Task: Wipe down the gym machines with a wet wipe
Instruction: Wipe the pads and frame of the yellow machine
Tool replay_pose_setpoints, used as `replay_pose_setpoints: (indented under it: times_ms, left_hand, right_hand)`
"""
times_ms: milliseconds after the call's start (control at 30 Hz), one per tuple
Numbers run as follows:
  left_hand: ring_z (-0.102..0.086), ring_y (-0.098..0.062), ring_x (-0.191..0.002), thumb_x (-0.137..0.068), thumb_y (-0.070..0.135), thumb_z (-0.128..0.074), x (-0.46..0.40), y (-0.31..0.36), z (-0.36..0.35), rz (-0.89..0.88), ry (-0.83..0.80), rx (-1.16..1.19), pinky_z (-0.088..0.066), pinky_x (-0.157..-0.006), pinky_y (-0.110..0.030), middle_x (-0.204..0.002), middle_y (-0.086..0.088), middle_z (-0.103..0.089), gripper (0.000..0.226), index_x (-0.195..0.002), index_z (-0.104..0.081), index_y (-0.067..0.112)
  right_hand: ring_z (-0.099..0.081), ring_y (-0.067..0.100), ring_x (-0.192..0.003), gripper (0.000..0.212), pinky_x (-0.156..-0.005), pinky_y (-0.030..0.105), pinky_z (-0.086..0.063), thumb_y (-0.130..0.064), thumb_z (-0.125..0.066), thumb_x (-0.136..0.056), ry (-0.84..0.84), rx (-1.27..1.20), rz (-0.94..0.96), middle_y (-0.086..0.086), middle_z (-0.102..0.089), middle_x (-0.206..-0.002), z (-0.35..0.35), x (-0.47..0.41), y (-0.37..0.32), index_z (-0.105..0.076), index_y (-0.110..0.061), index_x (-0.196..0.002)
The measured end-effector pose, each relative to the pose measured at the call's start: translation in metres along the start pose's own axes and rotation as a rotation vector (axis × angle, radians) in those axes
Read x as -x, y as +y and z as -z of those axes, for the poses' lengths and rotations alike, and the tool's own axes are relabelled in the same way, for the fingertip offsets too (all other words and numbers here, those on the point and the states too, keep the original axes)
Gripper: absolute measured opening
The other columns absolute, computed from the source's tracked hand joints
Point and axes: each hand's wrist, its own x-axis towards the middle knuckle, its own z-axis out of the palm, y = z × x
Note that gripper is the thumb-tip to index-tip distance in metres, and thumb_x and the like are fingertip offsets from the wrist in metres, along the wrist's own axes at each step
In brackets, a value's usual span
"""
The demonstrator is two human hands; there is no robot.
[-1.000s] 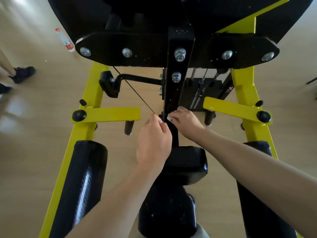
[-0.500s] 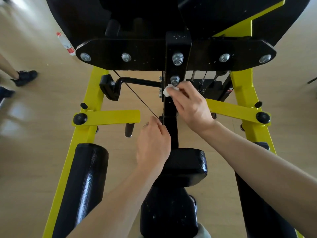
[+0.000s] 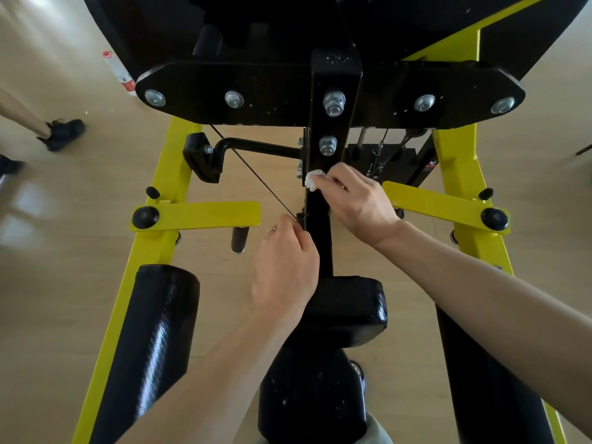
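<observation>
Right now the right hand (image 3: 358,203) pinches a small wadded white wet wipe (image 3: 313,180) in its fingertips and presses it against the left edge of the black central post (image 3: 333,129) of the gym machine, just below the lower of two silver bolts (image 3: 328,145). The left hand (image 3: 285,267) sits lower on the same post, its fingers curled in beside the post's left edge where a thin black cable (image 3: 256,177) comes down; I cannot tell whether that grip closes on anything. A ring shows on one of its fingers. Just below the left hand lies a black padded block (image 3: 349,309). Yellow frame rails (image 3: 153,219) flank both sides, with black roller pads (image 3: 153,331) nearer. Off to the left, a red-and-white bottle (image 3: 120,72) lies on the wooden floor (image 3: 80,187), near someone's black shoe (image 3: 64,133).
</observation>
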Motion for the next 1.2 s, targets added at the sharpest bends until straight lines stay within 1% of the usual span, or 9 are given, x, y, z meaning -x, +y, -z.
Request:
replay_pose_setpoints:
  times_ms: [200,433,567,633,700,767,867,1000,1200]
  left_hand:
    - [-0.056,-0.014,-0.061,-0.103,0.020,-0.039,0.000,-0.002,-0.003,-0.045,0.022,-0.021,-0.038,-0.047,-0.029,-0.073,0.000,-0.059,0.018,-0.091,-0.052,0.018]
    - [-0.056,-0.014,-0.062,-0.103,0.018,-0.039,-0.002,-0.004,-0.005,-0.015,0.018,-0.025,-0.034,-0.049,-0.025,-0.074,-0.002,-0.060,0.018,-0.091,-0.052,0.018]
    - [-0.054,-0.010,-0.062,-0.103,0.019,-0.038,0.000,-0.002,-0.002,-0.027,0.010,-0.036,-0.032,-0.048,-0.023,-0.076,0.000,-0.059,0.017,-0.092,-0.051,0.018]
    - [-0.053,-0.009,-0.062,-0.103,0.019,-0.039,0.001,-0.002,-0.001,-0.039,0.014,-0.034,-0.032,-0.047,-0.023,-0.077,0.000,-0.059,0.016,-0.094,-0.052,0.017]
    - [-0.053,-0.008,-0.064,-0.103,0.019,-0.039,0.001,-0.001,0.000,-0.032,0.006,-0.025,-0.032,-0.047,-0.024,-0.078,0.000,-0.059,0.016,-0.095,-0.052,0.016]
    - [-0.054,-0.009,-0.066,-0.103,0.020,-0.037,0.001,0.000,0.001,-0.012,-0.014,-0.027,-0.033,-0.047,-0.027,-0.079,0.000,-0.060,0.017,-0.096,-0.052,0.017]
    - [-0.058,-0.011,-0.066,-0.103,0.020,-0.036,0.002,0.001,0.002,0.010,-0.032,-0.024,-0.038,-0.047,-0.027,-0.079,0.000,-0.061,0.019,-0.098,-0.054,0.019]
    - [-0.053,-0.008,-0.066,-0.103,0.020,-0.036,0.003,0.003,0.004,0.015,-0.030,-0.025,-0.034,-0.047,-0.026,-0.079,0.003,-0.057,0.019,-0.097,-0.053,0.017]
    - [-0.050,-0.009,-0.063,-0.103,0.018,-0.040,0.002,0.004,0.004,0.011,0.001,-0.021,-0.035,-0.047,-0.027,-0.075,0.000,-0.057,0.017,-0.092,-0.052,0.014]
  right_hand:
    - [-0.056,0.023,-0.081,0.030,-0.053,0.036,-0.054,0.007,-0.058,-0.094,-0.191,0.014,0.083,0.011,-0.057,-0.101,-0.046,0.026,0.005,-0.063,0.001,-0.123]
    - [-0.056,0.022,-0.083,0.033,-0.062,0.035,-0.055,0.006,-0.070,-0.084,-0.362,-0.127,-0.083,0.009,-0.055,-0.102,-0.052,0.034,-0.005,-0.066,-0.004,-0.115]
    - [-0.058,0.021,-0.098,0.023,-0.080,0.030,-0.054,-0.002,-0.060,-0.097,-0.517,-0.068,-0.119,0.009,-0.059,-0.115,-0.041,0.037,0.005,-0.068,-0.004,-0.118]
    - [-0.056,0.011,-0.096,0.022,-0.081,0.018,-0.046,-0.009,-0.056,-0.102,-0.387,-0.108,-0.248,0.005,-0.059,-0.112,-0.021,0.032,0.003,-0.072,-0.007,-0.117]
    - [-0.053,0.002,-0.088,0.018,-0.076,0.008,-0.041,-0.003,-0.061,-0.099,0.000,-0.235,-0.364,0.009,-0.060,-0.104,0.007,0.020,-0.002,-0.074,-0.003,-0.112]
    - [-0.051,0.005,-0.085,0.017,-0.073,0.009,-0.042,0.004,-0.063,-0.097,0.285,-0.236,-0.365,0.014,-0.060,-0.100,0.031,0.006,-0.011,-0.074,0.002,-0.110]
    - [-0.053,0.005,-0.089,0.017,-0.075,0.011,-0.042,0.004,-0.062,-0.096,0.448,-0.258,-0.427,0.013,-0.062,-0.103,0.047,-0.015,-0.019,-0.073,0.000,-0.108]
    - [-0.057,0.004,-0.088,0.019,-0.069,0.016,-0.045,-0.003,-0.060,-0.097,0.510,-0.462,-0.712,-0.002,-0.061,-0.106,0.039,-0.026,-0.027,-0.073,-0.009,-0.109]
    - [-0.057,0.007,-0.081,0.018,-0.068,0.005,-0.039,-0.005,-0.060,-0.098,0.189,-0.489,-0.908,0.001,-0.061,-0.099,0.004,0.001,-0.028,-0.072,-0.006,-0.111]
